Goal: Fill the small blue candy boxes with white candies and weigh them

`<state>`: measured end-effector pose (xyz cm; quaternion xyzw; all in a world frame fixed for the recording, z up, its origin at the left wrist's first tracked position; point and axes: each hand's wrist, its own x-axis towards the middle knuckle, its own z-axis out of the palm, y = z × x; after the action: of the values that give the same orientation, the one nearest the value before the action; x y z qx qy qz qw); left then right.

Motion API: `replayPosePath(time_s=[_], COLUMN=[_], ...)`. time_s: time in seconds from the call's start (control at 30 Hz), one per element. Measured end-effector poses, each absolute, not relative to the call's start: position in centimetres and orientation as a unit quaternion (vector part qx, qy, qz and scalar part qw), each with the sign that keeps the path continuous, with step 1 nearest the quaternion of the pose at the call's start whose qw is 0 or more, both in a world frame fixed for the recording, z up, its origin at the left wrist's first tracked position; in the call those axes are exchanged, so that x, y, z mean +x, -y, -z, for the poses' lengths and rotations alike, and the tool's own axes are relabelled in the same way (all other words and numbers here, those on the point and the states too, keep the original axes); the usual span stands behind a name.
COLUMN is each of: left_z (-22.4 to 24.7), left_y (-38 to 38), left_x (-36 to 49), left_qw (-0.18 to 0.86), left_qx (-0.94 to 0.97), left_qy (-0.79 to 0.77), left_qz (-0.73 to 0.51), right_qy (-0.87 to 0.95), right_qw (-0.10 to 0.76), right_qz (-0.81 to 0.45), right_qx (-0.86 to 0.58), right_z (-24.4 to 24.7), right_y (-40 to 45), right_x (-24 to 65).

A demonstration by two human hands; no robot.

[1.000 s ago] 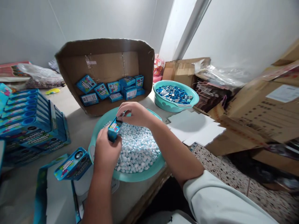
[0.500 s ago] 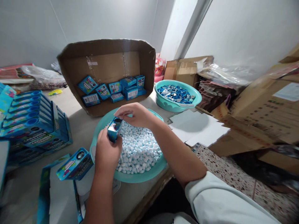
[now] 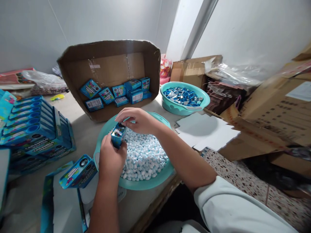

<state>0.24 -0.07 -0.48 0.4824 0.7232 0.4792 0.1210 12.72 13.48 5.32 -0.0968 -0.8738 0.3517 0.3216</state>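
A small blue printed box (image 3: 117,138) is upright in my left hand (image 3: 112,155), whose fingers wrap round its sides. My right hand (image 3: 137,120) arches over the top of that box, its fingertips touching the far upper edge. Below both hands, a turquoise basin (image 3: 143,185) holds a heap of small white and pale blue pieces (image 3: 145,155). Left of the basin, another blue box (image 3: 78,171) with a round opening in its end leans at the rim, above an opened blue and white carton (image 3: 66,204).
A cardboard box (image 3: 109,69) on its side holds several blue boxes. Stacked blue boxes (image 3: 39,129) stand at the left. A second turquoise basin (image 3: 182,110) holds blue round pieces, with white card sheets (image 3: 206,129) in front. Large cartons (image 3: 279,113) fill the right.
My right hand has shifted slightly left over the box top, with its fingers lower around the far edge. My left hand still holds the box in nearly the same place.
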Motion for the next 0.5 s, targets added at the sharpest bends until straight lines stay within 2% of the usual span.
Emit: replayPosePath(time_s=[0.1, 0.2, 0.27, 0.33, 0.4, 0.5], left_z=[0.7, 0.8, 0.8, 0.7, 0.7, 0.7], left_y=[0.0, 0.0, 0.0, 0.1, 0.1, 0.1], left_x=[0.2, -0.1, -0.3, -0.5, -0.7, -0.8], left_qw=[0.12, 0.122, 0.118, 0.106, 0.097, 0.101], left_qx=[0.485, 0.482, 0.468, 0.451, 0.446, 0.451], left_qy=[-0.723, -0.723, -0.731, -0.741, -0.74, -0.729], left_qz=[-0.478, -0.479, -0.482, -0.486, -0.494, -0.505], right_qy=[0.861, 0.846, 0.852, 0.856, 0.857, 0.858], right_qw=[0.338, 0.352, 0.278, 0.143, 0.028, -0.032], right_qz=[-0.365, -0.345, -0.301, -0.262, -0.246, -0.244], right_qx=[-0.103, -0.203, -0.327, -0.422, -0.452, -0.45], right_z=[-5.4, -5.5, -5.4, -5.0, -4.5, -3.7], right_y=[-13.8, -14.6, -15.2, -15.4, -15.2, -14.4], right_x=[12.7, 12.9, 13.0, 13.0, 12.7, 12.1])
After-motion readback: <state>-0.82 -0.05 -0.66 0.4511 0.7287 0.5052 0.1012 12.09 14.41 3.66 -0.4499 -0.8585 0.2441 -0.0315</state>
